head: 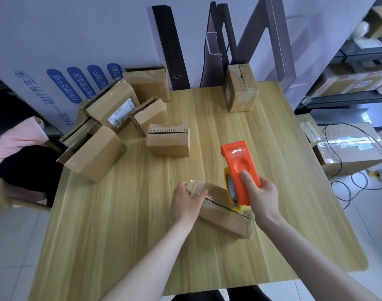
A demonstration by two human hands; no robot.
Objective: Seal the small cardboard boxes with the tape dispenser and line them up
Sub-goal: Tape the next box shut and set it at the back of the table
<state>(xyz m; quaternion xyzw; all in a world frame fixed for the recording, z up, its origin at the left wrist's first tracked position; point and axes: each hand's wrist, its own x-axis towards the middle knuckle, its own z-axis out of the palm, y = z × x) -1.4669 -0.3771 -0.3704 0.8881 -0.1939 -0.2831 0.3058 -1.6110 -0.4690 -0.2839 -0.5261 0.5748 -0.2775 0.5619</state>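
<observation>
A small cardboard box (225, 218) lies on the wooden table (142, 235) in front of me. My left hand (185, 205) grips its left end, where clear tape wraps over the corner. My right hand (261, 196) holds the orange tape dispenser (240, 170), whose yellow roll end presses on the box's top near its right end. Several unsealed small boxes (168, 141) sit heaped at the table's far left. One taped box (241, 90) stands upright at the far right.
A large white printed carton (55, 61) and dark boards (172, 51) lean behind the table. A chair with pink cloth (18, 135) is at the left. A big carton (346, 146) with cables lies on the floor at the right, by shelves (359, 72).
</observation>
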